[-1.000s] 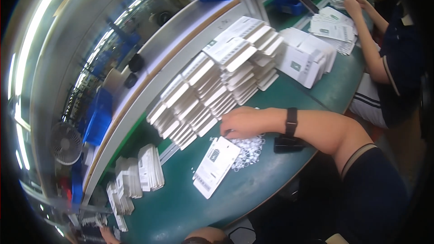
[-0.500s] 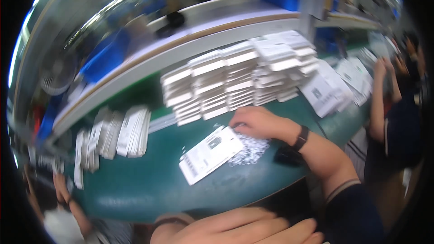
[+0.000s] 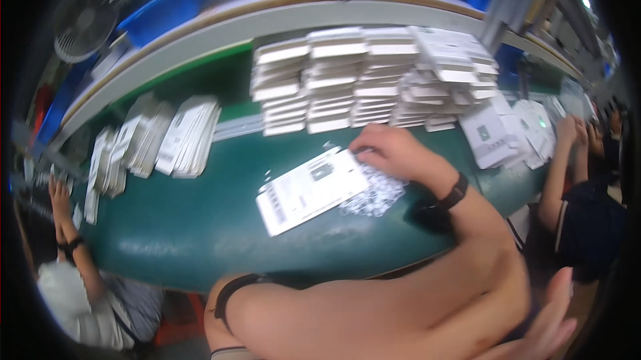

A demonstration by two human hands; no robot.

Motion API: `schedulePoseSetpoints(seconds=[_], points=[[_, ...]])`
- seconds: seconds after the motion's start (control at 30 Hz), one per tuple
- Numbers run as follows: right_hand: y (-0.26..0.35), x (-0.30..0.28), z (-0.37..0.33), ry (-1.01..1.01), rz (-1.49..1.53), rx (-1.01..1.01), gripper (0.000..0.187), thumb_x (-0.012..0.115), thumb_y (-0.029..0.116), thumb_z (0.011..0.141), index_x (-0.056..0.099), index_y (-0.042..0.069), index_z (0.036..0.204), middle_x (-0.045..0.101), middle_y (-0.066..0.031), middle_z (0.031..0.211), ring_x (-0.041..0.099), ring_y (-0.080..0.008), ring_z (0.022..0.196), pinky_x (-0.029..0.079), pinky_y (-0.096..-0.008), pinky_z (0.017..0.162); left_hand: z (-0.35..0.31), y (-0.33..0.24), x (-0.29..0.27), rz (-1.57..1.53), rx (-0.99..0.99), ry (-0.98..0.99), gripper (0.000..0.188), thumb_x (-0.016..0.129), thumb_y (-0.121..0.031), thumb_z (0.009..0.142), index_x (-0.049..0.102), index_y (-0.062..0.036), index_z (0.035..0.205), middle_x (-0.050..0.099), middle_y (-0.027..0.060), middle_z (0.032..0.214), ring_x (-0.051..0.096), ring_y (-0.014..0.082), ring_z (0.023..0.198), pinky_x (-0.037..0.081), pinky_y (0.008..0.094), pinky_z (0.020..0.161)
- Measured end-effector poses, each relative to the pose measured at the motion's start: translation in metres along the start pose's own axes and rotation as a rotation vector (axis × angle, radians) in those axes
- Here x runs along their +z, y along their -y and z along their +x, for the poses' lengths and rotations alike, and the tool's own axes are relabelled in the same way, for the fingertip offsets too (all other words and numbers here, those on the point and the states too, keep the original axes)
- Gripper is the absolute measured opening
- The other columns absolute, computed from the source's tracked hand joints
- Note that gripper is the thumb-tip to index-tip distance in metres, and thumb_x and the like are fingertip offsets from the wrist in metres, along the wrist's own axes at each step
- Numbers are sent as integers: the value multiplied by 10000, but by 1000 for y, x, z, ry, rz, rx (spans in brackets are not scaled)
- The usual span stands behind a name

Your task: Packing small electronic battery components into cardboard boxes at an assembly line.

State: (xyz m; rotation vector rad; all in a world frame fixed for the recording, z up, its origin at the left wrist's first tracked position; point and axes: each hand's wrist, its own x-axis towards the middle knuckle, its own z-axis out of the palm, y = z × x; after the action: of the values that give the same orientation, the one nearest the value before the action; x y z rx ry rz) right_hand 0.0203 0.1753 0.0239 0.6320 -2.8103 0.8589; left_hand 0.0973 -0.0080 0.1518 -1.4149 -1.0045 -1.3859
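On the green table lies a white printed flat box [image 3: 304, 190], tilted, its upper right corner beneath the fingertips of my right hand [image 3: 394, 150]. The fingers of that hand are curled and pressed together; what they hold, if anything, is hidden. Under and beside the hand is a pile of small whitish, shiny pieces [image 3: 375, 194], too small to name. My left arm crosses the lower edge of the view towards the right. My left hand [image 3: 555, 316] is by my right upper arm, fingers stretched out and holding nothing visible, with part of it hidden.
Tall stacks of white boxes [image 3: 334, 86] stand along the back of the table [image 3: 180, 226]. Bundles of flat white boxes [image 3: 190, 136] are at the left, with more [image 3: 491, 133] at the right. A dark object [image 3: 427, 216] lies near my right wrist. Other people work on both sides.
My left arm has swung across to the right, its hand now by my right upper arm. The view has shifted and turned; my right hand stays at the flat box's corner.
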Motion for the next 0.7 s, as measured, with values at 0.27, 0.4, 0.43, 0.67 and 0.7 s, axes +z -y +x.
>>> schedulePoseSetpoints(seconds=[0.27, 0.4, 0.43, 0.67, 0.7], points=[[2, 11, -2, -45, -4, -39, 161, 646, 198, 864, 688, 121, 999, 642, -87, 973, 629, -297, 941, 505, -404, 818, 40, -27, -37, -147, -73, 763, 260, 772, -317, 796, 739, -124, 968, 679, 19, 944, 638, 169, 731, 556, 288, 628], [1, 12, -7, -61, 44, -7, 159, 640, 207, 868, 689, 121, 992, 641, -88, 973, 627, -304, 939, 504, -404, 828, 43, -26, -52, -167, -39, 942, 275, 712, -236, 863, 690, -75, 1085, 673, 45, 1015, 661, 171, 835, 555, 297, 658], [-2, 13, -4, -68, 64, -31, 159, 640, 207, 868, 689, 121, 992, 641, -88, 973, 627, -304, 939, 504, -404, 828, 38, -20, -45, -203, -9, 692, 274, 678, -205, 896, 659, -50, 1122, 667, 49, 1004, 650, 165, 861, 543, 291, 693], [-13, 6, -7, -84, 78, -33, 164, 643, 206, 864, 692, 102, 981, 649, -85, 945, 636, -301, 924, 508, -400, 829, -35, 68, -106, 472, -356, 234, 106, 555, -42, 937, 642, -10, 988, 643, 122, 802, 589, 198, 721, 476, 325, 693], [-11, 6, -6, -84, 76, -16, 158, 637, 207, 855, 696, 106, 962, 652, -89, 943, 637, -304, 927, 507, -406, 826, -50, 84, -129, 594, -512, 271, 129, 554, -42, 938, 652, -14, 1018, 647, 117, 813, 596, 217, 745, 481, 344, 718]])
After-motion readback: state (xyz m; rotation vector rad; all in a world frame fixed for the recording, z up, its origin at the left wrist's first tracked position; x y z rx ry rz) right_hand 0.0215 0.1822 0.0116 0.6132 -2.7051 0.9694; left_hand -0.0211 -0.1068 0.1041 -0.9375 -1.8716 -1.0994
